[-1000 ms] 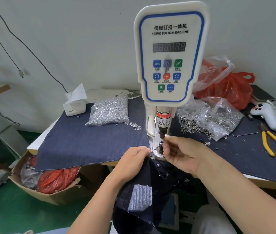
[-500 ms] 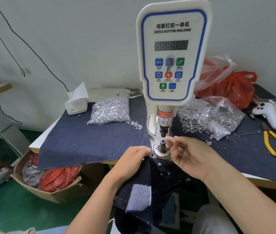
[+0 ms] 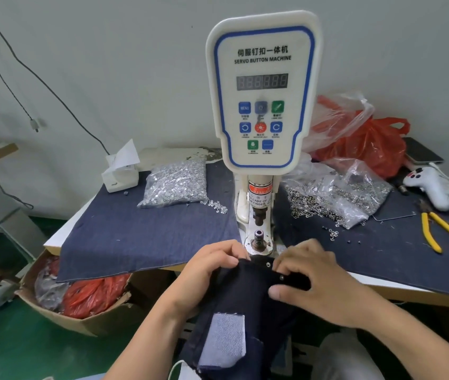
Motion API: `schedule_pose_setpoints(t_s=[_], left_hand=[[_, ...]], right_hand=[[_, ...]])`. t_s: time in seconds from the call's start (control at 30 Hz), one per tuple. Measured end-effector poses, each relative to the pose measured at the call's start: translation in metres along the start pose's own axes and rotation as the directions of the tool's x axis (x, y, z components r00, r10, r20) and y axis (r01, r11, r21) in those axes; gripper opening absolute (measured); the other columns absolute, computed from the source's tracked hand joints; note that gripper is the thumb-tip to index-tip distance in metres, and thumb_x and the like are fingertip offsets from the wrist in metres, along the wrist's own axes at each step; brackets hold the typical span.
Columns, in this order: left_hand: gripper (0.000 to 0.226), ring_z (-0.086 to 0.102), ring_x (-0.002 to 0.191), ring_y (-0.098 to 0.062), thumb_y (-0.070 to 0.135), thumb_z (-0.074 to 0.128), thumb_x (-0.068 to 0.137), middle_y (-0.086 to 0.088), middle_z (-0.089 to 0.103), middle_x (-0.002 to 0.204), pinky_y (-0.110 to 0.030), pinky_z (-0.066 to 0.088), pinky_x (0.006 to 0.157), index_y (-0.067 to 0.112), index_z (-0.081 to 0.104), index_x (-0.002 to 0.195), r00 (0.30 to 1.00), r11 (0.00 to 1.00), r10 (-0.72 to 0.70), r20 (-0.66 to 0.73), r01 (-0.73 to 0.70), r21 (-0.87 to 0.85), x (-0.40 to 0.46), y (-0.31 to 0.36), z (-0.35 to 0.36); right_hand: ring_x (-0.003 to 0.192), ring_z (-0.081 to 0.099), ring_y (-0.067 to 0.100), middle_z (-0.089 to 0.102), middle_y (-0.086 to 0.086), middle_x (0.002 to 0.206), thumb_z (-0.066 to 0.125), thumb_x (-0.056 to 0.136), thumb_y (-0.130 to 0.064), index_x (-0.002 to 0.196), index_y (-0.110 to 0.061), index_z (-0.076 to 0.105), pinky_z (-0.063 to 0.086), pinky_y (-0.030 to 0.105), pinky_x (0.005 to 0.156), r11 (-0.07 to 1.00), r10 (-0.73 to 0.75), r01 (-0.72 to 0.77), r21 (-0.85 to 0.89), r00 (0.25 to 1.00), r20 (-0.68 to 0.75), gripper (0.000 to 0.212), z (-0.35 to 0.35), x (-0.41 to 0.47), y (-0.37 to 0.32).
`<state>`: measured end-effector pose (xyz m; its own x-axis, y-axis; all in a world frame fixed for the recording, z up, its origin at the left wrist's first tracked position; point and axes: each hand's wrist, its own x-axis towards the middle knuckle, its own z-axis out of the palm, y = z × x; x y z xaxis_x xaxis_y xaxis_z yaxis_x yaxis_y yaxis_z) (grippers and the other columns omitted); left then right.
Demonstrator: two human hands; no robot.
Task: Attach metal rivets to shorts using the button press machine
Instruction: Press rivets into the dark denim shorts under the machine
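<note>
Fingers (image 3: 283, 266) now grip shorts (image 3: 245, 294) (off the die (image 3: 258, 238)).

Both hands grip dark denim shorts (image 3: 234, 294) at the tabletop (image 3: 61, 237) edge, the left hand (image 3: 207, 272) pinching the hem, the right hand (image 3: 314, 278) curled beside two set rivets (image 3: 268, 265). Just beyond the fingers stands the servo button machine (image 3: 261, 91), its lower die (image 3: 258, 237) bare.
</note>
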<state>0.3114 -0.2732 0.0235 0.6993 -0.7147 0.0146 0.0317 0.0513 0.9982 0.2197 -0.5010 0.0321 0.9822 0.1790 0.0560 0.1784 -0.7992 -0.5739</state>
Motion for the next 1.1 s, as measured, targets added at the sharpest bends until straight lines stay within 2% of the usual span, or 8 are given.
schedule_pose_setpoints(t_s=[0.13, 0.27, 0.37, 0.5, 0.63, 0.77, 0.97, 1.1], left_hand=[[0.012, 0.059, 0.079, -0.005, 0.022, 0.058, 0.087, 0.010, 0.066, 0.083, -0.017, 0.046, 0.073, 0.026, 0.068, 0.083, 0.997, 0.958, -0.072, -0.038, 0.079, 0.274, -0.005, -0.002, -0.004], [0.035, 0.059, 0.092, 0.006, 0.016, 0.060, 0.101, 0.027, 0.061, 0.093, -0.006, 0.040, 0.080, 0.046, 0.071, 0.085, 0.985, 0.843, -0.086, -0.149, 0.152, 0.517, 0.000, -0.012, -0.007], [0.038, 0.063, 0.089, 0.004, 0.007, 0.059, 0.095, 0.026, 0.068, 0.095, -0.009, 0.045, 0.079, 0.041, 0.074, 0.086, 0.971, 0.840, 0.019, -0.238, 0.113, 0.530, 0.008, -0.018, -0.012], [0.028, 0.064, 0.084, 0.000, 0.008, 0.060, 0.093, 0.017, 0.073, 0.092, -0.014, 0.045, 0.076, 0.034, 0.070, 0.090, 0.785, 0.766, 0.207, -0.584, 0.241, 0.596, 0.041, -0.018, -0.045], [0.014, 0.066, 0.102, -0.017, 0.021, 0.063, 0.098, 0.005, 0.074, 0.107, -0.033, 0.051, 0.090, 0.023, 0.073, 0.108, 0.773, 0.566, 0.178, -0.609, 0.426, 0.705, 0.084, -0.019, -0.077], [0.016, 0.067, 0.103, -0.024, 0.039, 0.069, 0.097, 0.003, 0.077, 0.103, -0.041, 0.055, 0.088, 0.026, 0.079, 0.100, 0.758, 0.426, 0.221, -0.614, 0.491, 0.760, 0.114, -0.023, -0.076], [0.014, 0.069, 0.101, -0.028, 0.032, 0.069, 0.098, -0.001, 0.078, 0.097, -0.040, 0.056, 0.082, 0.025, 0.081, 0.096, 0.718, 0.443, 0.241, -0.653, 0.517, 0.732, 0.124, -0.029, -0.071], [0.010, 0.069, 0.097, -0.020, 0.026, 0.068, 0.100, 0.005, 0.076, 0.094, -0.031, 0.046, 0.079, 0.025, 0.077, 0.097, 0.705, 0.588, 0.233, -0.670, 0.446, 0.675, 0.116, -0.022, -0.069]], right_hand=[[0.124, 0.041, -0.002, 0.051, -0.024, 0.129, 0.061, 0.094, -0.053, 0.088, -0.036, 0.060, 0.027, 0.025, 0.106, 0.999, -0.017, 0.014, 0.046, 0.998, 0.065, 0.018, -0.018, 0.012, 0.025], [0.073, 0.048, 0.000, 0.057, -0.014, 0.078, 0.057, 0.101, -0.045, 0.084, -0.032, 0.057, 0.038, 0.016, 0.070, 0.980, -0.043, 0.016, 0.201, 0.990, 0.132, 0.022, -0.018, 0.030, 0.036], [0.068, 0.040, 0.002, 0.047, -0.014, 0.072, 0.057, 0.101, -0.046, 0.083, -0.023, 0.055, 0.035, 0.020, 0.065, 0.964, -0.057, 0.021, 0.264, 0.989, 0.133, 0.029, -0.009, 0.042, 0.042], [0.065, 0.040, -0.001, 0.048, -0.018, 0.070, 0.060, 0.101, -0.042, 0.081, -0.025, 0.053, 0.037, 0.015, 0.065, 0.965, -0.077, 0.030, 0.260, 0.981, 0.176, 0.027, -0.003, 0.048, 0.049], [0.066, 0.040, 0.000, 0.047, -0.017, 0.070, 0.060, 0.101, -0.042, 0.081, -0.025, 0.052, 0.037, 0.017, 0.065, 0.965, -0.082, 0.034, 0.259, 0.981, 0.176, 0.028, -0.001, 0.049, 0.054], [0.066, 0.040, -0.001, 0.048, -0.018, 0.070, 0.059, 0.101, -0.046, 0.082, -0.024, 0.053, 0.037, 0.016, 0.065, 0.962, -0.090, 0.045, 0.268, 0.983, 0.160, 0.030, 0.000, 0.049, 0.056], [0.067, 0.040, -0.001, 0.049, -0.017, 0.071, 0.059, 0.101, -0.046, 0.083, -0.022, 0.054, 0.036, 0.017, 0.066, 0.964, -0.082, 0.037, 0.263, 0.984, 0.160, 0.031, 0.001, 0.050, 0.058], [0.067, 0.041, -0.001, 0.048, -0.018, 0.070, 0.060, 0.101, -0.045, 0.082, -0.024, 0.053, 0.036, 0.017, 0.066, 0.960, -0.087, 0.037, 0.277, 0.981, 0.171, 0.029, 0.001, 0.051, 0.059]])
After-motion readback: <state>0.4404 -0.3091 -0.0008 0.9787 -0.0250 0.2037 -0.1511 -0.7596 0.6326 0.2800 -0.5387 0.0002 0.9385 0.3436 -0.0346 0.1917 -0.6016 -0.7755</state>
